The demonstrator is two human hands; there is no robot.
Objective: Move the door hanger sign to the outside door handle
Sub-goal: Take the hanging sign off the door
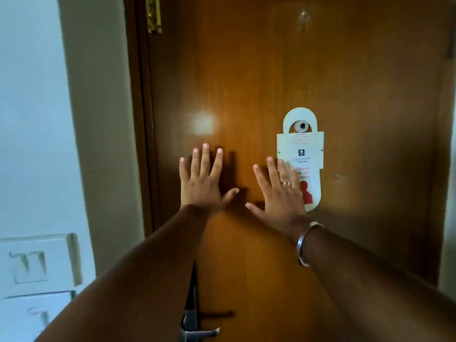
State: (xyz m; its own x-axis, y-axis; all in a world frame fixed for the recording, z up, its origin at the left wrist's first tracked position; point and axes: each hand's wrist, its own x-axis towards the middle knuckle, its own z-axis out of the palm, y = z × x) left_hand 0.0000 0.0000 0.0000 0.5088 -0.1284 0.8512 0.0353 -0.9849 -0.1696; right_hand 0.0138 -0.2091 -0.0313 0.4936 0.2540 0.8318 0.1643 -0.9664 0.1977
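Head view: both hands spread flat, fingers splayed, gripping nothing. Left hand point(201, 180) over bare glossy wood door point(246, 70), free room all around it. Right hand point(278, 191), ring and metal bangle point(306, 243) on, overlapping the sign's left lower edge. Sign point(302, 154), flat white card with rounded ends and red print, hanging on a small round peg point(301, 126). Metal lever handle point(197, 329) low down, well apart. Frame at left, switches point(37, 265) beyond.

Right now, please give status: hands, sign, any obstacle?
Left hand open, spread in front of the door. Right hand open, fingers overlapping sign's left edge. Door hanger sign hanging on peg, not gripped. Nothing blocking.
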